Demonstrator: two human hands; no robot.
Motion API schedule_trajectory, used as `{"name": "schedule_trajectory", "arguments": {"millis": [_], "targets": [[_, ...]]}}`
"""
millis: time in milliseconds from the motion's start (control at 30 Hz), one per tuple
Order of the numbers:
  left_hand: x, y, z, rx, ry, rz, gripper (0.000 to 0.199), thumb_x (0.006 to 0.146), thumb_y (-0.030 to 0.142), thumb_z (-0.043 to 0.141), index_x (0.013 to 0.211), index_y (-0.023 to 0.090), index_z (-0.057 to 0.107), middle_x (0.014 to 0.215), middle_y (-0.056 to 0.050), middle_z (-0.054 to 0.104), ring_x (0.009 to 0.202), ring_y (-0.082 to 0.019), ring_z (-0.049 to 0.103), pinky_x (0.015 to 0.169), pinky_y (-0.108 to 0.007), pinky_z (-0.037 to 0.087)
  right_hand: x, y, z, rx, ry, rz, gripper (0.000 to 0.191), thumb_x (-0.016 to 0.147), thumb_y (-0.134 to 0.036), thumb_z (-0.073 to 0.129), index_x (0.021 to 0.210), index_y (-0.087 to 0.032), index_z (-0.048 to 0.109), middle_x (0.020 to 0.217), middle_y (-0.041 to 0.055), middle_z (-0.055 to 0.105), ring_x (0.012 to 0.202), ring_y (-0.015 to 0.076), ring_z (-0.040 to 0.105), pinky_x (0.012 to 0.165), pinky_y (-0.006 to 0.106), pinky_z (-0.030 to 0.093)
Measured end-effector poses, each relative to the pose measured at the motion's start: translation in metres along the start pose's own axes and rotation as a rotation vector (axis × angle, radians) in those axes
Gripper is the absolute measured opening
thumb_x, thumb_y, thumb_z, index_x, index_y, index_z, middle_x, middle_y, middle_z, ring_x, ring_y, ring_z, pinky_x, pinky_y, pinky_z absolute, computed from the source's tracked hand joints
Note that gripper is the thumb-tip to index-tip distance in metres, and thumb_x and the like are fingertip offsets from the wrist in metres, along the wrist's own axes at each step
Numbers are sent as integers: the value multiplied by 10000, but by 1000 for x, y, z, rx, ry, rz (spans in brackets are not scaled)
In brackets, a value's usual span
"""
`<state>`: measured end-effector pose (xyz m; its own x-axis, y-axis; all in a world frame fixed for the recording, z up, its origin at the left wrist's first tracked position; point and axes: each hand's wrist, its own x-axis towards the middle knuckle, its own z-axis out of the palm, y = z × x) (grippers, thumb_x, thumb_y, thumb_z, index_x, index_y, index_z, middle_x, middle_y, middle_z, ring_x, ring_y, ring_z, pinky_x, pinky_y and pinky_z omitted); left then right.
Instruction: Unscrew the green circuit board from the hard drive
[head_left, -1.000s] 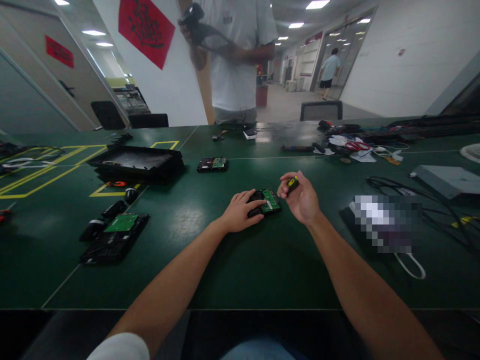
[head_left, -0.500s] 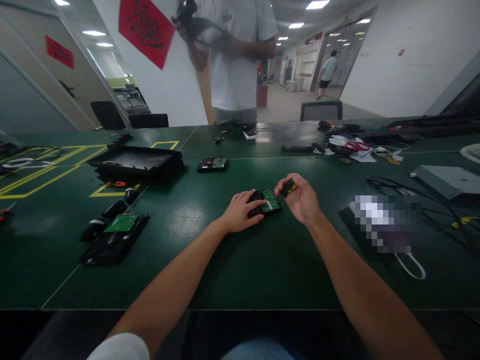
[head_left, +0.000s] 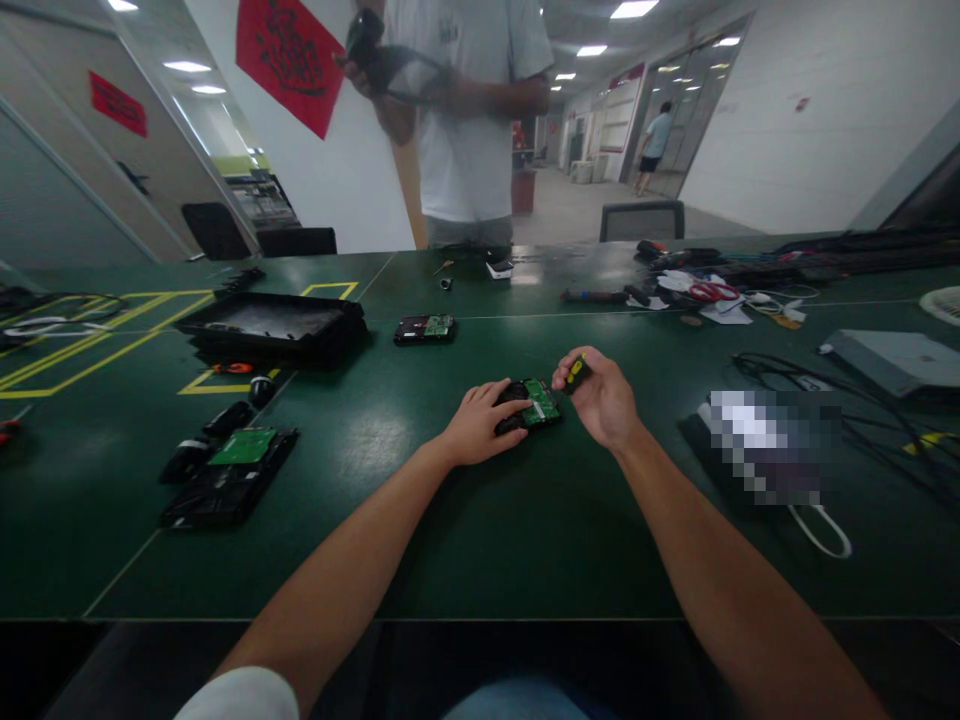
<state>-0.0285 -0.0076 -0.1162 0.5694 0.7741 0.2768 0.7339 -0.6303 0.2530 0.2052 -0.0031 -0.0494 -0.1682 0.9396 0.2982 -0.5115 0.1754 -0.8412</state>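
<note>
A black hard drive with a green circuit board (head_left: 541,402) lies flat on the green table (head_left: 495,530) in front of me. My left hand (head_left: 486,422) holds it from the left, its fingers over the top and the thumb along the near edge. Just right of the drive, my right hand (head_left: 600,400) is closed around a small screwdriver (head_left: 577,373) with a black and yellow handle. Its tip cannot be made out. A second drive (head_left: 424,329) lies farther back, apart from both hands.
At left sit a black device with a green board (head_left: 244,447) and a stack of black trays (head_left: 277,325). To the right are a grey box (head_left: 896,360), black cables (head_left: 787,365) and a blurred-out object (head_left: 772,445). A person (head_left: 465,130) stands across the table.
The screwdriver has turned in my right hand, so more of its yellow handle shows. My left hand stays on the drive. The person opposite has raised a dark object slightly.
</note>
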Motion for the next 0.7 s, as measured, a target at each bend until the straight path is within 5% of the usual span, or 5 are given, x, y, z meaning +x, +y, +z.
{"name": "schedule_trajectory", "arguments": {"millis": [267, 400, 700], "targets": [[-1, 0, 1, -3, 14, 4, 564, 982, 542, 652, 1516, 378, 574, 1690, -107, 338, 1492, -401, 387, 1191, -592, 335, -1, -1, -1, 53, -21, 35, 195, 922, -432, 652, 865, -246, 646, 711, -13, 579, 656, 159, 548, 666, 309, 444], [-1, -1, 1, 4, 20, 13, 567, 983, 540, 652, 1519, 378, 568, 1681, -113, 350, 1490, -387, 393, 1193, -583, 335, 0, -1, -3, 58, -31, 19, 328, 958, -516, 570, 877, -230, 709, 668, -15, 500, 603, 146, 483, 632, 310, 416], [-1, -1, 1, -6, 11, 9, 567, 986, 549, 644, 1526, 398, 557, 1689, -101, 338, 1493, -393, 388, 1191, -596, 335, -1, -1, -2, 28, -5, 10, 216, 903, -412, 660, 808, -219, 680, 789, 20, 623, 732, 174, 598, 715, 321, 464]]}}
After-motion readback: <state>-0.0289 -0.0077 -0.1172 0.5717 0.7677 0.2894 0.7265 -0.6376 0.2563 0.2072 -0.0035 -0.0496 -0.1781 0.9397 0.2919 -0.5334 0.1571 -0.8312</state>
